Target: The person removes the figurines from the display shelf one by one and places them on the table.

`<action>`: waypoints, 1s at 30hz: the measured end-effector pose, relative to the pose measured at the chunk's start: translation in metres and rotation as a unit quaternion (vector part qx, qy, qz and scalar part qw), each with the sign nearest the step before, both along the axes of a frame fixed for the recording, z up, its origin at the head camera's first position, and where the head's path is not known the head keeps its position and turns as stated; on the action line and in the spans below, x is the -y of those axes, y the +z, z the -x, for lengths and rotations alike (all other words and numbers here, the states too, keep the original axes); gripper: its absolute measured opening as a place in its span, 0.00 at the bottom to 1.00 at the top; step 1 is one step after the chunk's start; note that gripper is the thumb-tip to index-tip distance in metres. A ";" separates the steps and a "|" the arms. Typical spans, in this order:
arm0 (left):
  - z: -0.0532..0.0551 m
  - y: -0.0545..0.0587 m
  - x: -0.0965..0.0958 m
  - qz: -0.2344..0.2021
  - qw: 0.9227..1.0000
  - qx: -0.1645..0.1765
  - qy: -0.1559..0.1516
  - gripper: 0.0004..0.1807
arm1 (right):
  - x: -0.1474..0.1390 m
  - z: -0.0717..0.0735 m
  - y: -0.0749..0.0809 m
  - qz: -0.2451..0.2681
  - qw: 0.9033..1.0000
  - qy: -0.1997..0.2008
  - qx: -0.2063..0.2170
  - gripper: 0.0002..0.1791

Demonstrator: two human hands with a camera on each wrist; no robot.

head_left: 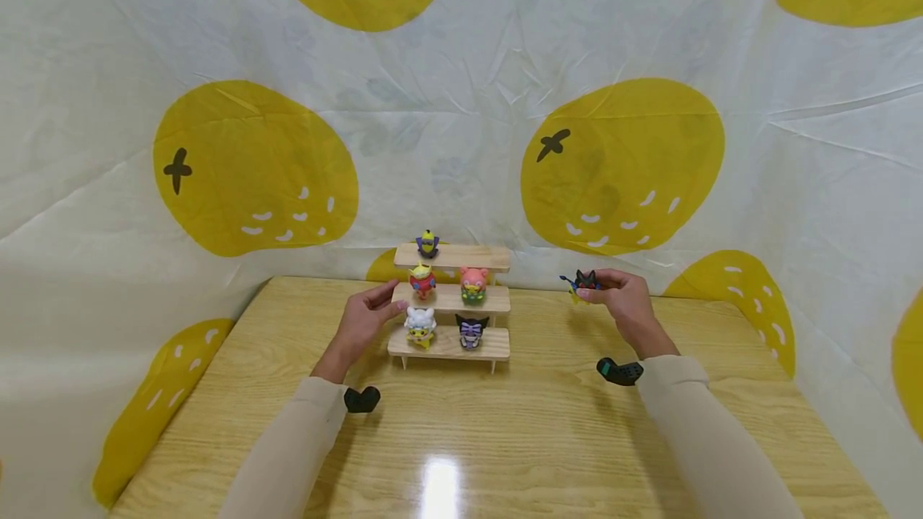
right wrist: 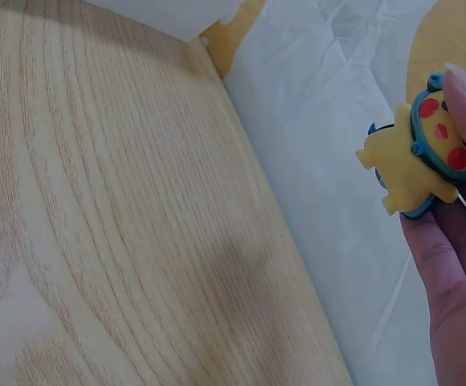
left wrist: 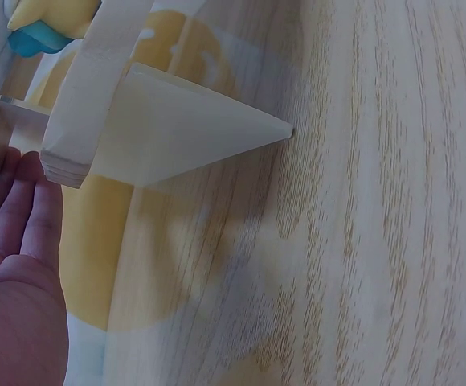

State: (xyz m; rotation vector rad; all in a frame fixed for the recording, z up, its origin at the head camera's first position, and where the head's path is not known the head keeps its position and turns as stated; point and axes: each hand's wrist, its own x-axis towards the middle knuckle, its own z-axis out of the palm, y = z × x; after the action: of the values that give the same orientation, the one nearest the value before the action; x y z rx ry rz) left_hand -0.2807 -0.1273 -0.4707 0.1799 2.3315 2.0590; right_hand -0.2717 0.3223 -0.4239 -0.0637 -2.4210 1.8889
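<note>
A small three-tier wooden display shelf [head_left: 450,299] stands at the table's back. My left hand [head_left: 365,320] holds the left end of its middle tier, thumb in front; the left wrist view shows the fingers [left wrist: 42,213] reaching up to the boards. To the right of the shelf, my right hand [head_left: 626,303] pinches a small yellow figurine [right wrist: 414,157] with red cheeks and a blue-trimmed dark hood, held above the table. On the shelf are a purple-caped figurine [head_left: 428,244], a red-suited one [head_left: 422,282], a pink-hooded one [head_left: 473,285], a white-hooded one [head_left: 421,327] and a dark-eared one [head_left: 471,332].
The wooden table [head_left: 461,407] reaches back to a white cloth [head_left: 461,102] printed with large yellow fruit, which also hangs at both sides. Black wrist devices [head_left: 620,372] sit by both sleeves. The shelf has small white legs [left wrist: 209,125].
</note>
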 end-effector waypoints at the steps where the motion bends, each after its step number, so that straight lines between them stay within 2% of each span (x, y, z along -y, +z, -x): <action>1: 0.000 0.000 0.000 0.000 1.000 -0.001 0.000 0.34 | 0.000 0.000 0.000 -0.001 1.000 0.001 0.002 0.28; 8: 0.002 0.001 0.001 0.000 1.000 -0.001 -0.003 0.35 | -0.001 -0.001 -0.001 -0.016 1.000 0.001 0.014 0.28; 18: 0.001 0.002 0.000 -0.005 1.000 0.006 -0.002 0.33 | -0.004 0.000 -0.008 -0.001 1.000 0.009 0.001 0.31; 30: 0.001 0.000 -0.001 -0.004 1.000 0.008 0.005 0.34 | -0.005 -0.001 -0.012 -0.002 1.000 0.004 0.015 0.26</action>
State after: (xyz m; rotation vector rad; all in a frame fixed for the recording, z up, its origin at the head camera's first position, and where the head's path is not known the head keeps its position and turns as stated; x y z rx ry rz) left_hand -0.2813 -0.1267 -0.4706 0.1522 2.3200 2.0664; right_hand -0.2704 0.3272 -0.4361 -0.0830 -2.4473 1.9003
